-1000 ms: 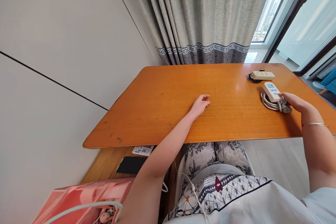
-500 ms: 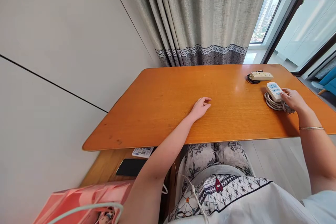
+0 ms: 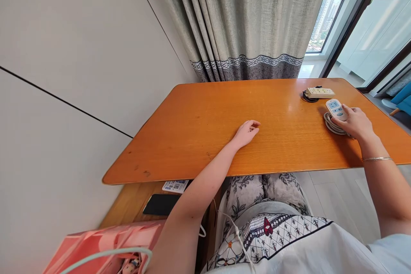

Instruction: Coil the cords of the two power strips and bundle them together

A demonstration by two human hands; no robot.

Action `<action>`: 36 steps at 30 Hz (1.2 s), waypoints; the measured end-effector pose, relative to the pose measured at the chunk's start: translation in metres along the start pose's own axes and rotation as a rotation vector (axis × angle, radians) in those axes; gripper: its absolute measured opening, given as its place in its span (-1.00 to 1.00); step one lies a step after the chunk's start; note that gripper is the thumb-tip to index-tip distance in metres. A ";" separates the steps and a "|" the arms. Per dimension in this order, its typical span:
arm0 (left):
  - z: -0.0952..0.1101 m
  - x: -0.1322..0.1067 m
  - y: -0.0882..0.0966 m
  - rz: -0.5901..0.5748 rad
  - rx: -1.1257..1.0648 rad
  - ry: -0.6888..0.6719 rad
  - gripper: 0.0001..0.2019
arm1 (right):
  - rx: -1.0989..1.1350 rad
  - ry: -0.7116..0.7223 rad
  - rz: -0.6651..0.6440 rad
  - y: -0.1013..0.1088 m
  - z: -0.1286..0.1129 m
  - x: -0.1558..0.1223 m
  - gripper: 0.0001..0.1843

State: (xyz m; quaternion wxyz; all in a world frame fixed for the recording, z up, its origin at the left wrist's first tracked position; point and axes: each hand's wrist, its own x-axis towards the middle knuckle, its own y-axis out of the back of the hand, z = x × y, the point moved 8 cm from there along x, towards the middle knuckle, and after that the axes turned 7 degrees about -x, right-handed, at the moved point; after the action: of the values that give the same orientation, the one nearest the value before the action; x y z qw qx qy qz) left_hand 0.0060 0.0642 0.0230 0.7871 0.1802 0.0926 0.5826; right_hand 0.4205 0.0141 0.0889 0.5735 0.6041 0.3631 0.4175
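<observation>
A white power strip [image 3: 335, 109] with pale blue socket panels lies on its coiled grey cord [image 3: 334, 125] at the table's right side. My right hand [image 3: 355, 123] spans its near end, thumb on one edge and fingers on the other, closed around it. Just beyond lies a second, cream power strip [image 3: 319, 93] with a black cord [image 3: 309, 97] coiled beside it. My left hand [image 3: 246, 132] rests on the middle of the table, open with fingers loosely bent and holding nothing.
The orange-brown wooden table [image 3: 192, 137] stretches in front of me. Lower left, a black phone [image 3: 160, 204], a printed paper [image 3: 175, 186] and a pink bag [image 3: 109, 244] sit on a lower wooden surface. A grey curtain [image 3: 250, 17] hangs behind the table.
My right hand has shifted from the power strip's right edge to over its near end, its grip now spanning both sides. My left hand has barely moved.
</observation>
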 end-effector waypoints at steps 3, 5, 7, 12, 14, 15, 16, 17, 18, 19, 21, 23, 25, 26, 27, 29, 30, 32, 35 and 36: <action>0.002 0.000 -0.002 -0.024 0.019 -0.012 -0.81 | 0.012 -0.078 -0.017 -0.005 0.001 -0.001 -0.16; 0.003 0.000 -0.003 -0.038 0.027 -0.021 -0.81 | 0.048 -0.135 -0.037 -0.009 0.001 -0.002 -0.18; 0.004 0.000 -0.004 -0.049 0.034 -0.027 -0.81 | 0.078 -0.181 -0.076 -0.011 0.000 -0.003 -0.19; 0.006 -0.001 -0.004 -0.061 0.058 -0.038 -0.80 | 0.044 -0.246 -0.162 -0.009 0.005 -0.003 -0.24; 0.007 -0.001 -0.004 -0.065 0.064 -0.044 -0.80 | 0.039 -0.200 -0.151 -0.009 0.004 0.000 -0.25; 0.008 -0.001 -0.004 -0.065 0.066 -0.046 -0.80 | 0.046 -0.171 -0.152 -0.010 0.004 0.001 -0.23; 0.008 -0.001 -0.004 -0.063 0.068 -0.047 -0.81 | 0.054 -0.149 -0.159 -0.013 0.004 0.002 -0.20; 0.008 -0.001 -0.004 -0.060 0.070 -0.047 -0.81 | 0.063 -0.135 -0.171 -0.016 0.004 0.003 -0.17; 0.008 0.000 -0.004 -0.059 0.072 -0.049 -0.82 | 0.069 -0.129 -0.182 -0.019 0.004 0.003 -0.14; 0.008 0.000 -0.004 -0.057 0.074 -0.050 -0.82 | 0.068 -0.128 -0.188 -0.021 0.004 0.003 -0.12; 0.008 -0.001 -0.005 -0.056 0.082 -0.053 -0.82 | 0.056 -0.132 -0.184 -0.021 0.004 0.002 -0.10; 0.008 -0.001 -0.006 -0.062 0.091 -0.058 -0.82 | 0.035 -0.127 -0.161 -0.019 0.002 0.000 -0.09; 0.008 -0.001 -0.006 -0.069 0.095 -0.062 -0.83 | -0.006 -0.104 -0.118 -0.013 -0.002 -0.002 -0.06; 0.008 -0.001 -0.006 -0.073 0.094 -0.064 -0.83 | -0.028 -0.088 -0.097 -0.009 -0.004 -0.003 -0.05; 0.008 -0.001 -0.006 -0.076 0.095 -0.065 -0.83 | -0.050 -0.075 -0.080 -0.007 -0.006 -0.003 -0.04; 0.008 -0.001 -0.006 -0.080 0.102 -0.067 -0.83 | -0.088 -0.055 -0.057 -0.003 -0.008 -0.004 -0.03; 0.008 -0.001 -0.006 -0.082 0.107 -0.069 -0.82 | -0.102 -0.047 -0.050 -0.002 -0.008 -0.004 -0.03; 0.008 -0.001 -0.006 -0.085 0.116 -0.078 -0.82 | -0.120 -0.039 -0.029 -0.001 -0.008 -0.004 -0.02; 0.009 -0.001 -0.007 -0.089 0.129 -0.101 -0.82 | -0.131 0.000 0.036 0.000 -0.013 -0.005 -0.01; 0.009 -0.001 -0.007 -0.088 0.134 -0.109 -0.82 | -0.132 0.031 0.064 0.000 -0.017 -0.005 -0.02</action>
State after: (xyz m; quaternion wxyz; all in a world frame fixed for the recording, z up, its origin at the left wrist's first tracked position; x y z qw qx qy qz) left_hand 0.0149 0.0599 0.0290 0.8020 0.2598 0.0962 0.5292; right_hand 0.4032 0.0157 0.0886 0.5927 0.5699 0.3241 0.4678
